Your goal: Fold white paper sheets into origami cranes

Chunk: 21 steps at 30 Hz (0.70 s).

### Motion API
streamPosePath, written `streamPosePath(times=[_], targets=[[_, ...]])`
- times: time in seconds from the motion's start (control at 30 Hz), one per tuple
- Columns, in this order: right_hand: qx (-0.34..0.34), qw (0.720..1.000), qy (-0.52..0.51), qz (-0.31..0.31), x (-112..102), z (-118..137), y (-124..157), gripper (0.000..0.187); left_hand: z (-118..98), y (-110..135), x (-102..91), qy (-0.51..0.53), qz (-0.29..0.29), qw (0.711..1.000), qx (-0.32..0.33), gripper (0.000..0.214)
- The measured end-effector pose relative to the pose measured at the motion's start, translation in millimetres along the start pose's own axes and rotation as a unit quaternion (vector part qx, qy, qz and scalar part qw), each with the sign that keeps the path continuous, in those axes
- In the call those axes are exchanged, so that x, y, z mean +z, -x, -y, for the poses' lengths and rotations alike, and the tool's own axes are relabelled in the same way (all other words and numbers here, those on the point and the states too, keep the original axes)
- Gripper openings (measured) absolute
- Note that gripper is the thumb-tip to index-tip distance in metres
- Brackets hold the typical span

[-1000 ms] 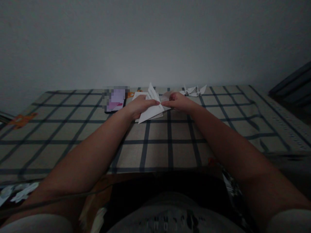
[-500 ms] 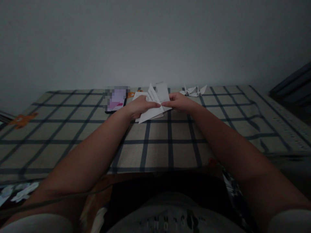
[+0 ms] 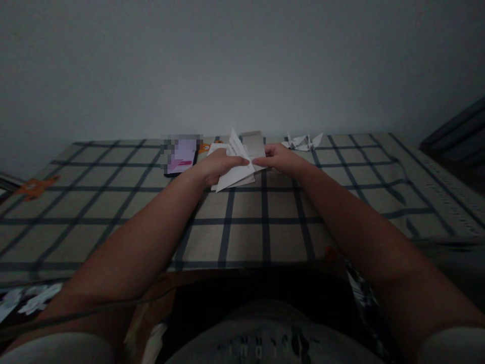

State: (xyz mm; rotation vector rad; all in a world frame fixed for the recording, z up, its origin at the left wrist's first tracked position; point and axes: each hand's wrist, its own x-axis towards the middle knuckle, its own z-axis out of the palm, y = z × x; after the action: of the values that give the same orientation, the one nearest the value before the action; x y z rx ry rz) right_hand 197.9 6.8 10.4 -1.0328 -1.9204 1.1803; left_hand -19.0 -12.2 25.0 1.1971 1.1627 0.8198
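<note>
At far centre of checked tablecloth [image 3: 265,227]: partly folded white paper [image 3: 235,174], resting on the cloth, held between both hands. Long axis diagonal, from pointed corner at near left up toward raised flap [image 3: 253,145] at far right.

Left hand [image 3: 216,166]: laid over left half of paper, fingers closed down on it, one fingertip pressing near the central crease.

Right hand [image 3: 279,157]: at right edge of paper, thumb and forefinger pinched shut at base of flap; exact contact under the fingers not resolvable in the dim light.

Fingertips of both hands nearly touching at the crease, paper directly between and beneath them; neither hand nearer than the other. Flap standing up and away from the body, just beyond the right fingertips.

Phone [image 3: 181,156] just left of left hand, apart from paper. Folded paper cranes [image 3: 303,142] beyond right hand, apart from it.
</note>
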Motion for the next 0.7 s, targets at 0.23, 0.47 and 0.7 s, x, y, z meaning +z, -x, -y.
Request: streamPosePath(times=[0.23,0.47,0.7], targets=[[-0.004,1.0,-0.011,0.011,-2.7,-12.0,-2.5,0.032,9.0,-8.6,-4.2,-0.002,0.017,1.0,0.02,0.034],[0.009,0.999,-0.038,0.007,-1.5,-11.4,-1.6,0.022,10.0,-8.9,-6.6,-0.034,0.031,0.997,0.056,0.039],[-0.012,0.997,-0.076,0.004,1.9,-9.6,-3.8,0.023,8.9,-7.0,-6.2,-0.007,0.029,0.999,0.043,0.044]])
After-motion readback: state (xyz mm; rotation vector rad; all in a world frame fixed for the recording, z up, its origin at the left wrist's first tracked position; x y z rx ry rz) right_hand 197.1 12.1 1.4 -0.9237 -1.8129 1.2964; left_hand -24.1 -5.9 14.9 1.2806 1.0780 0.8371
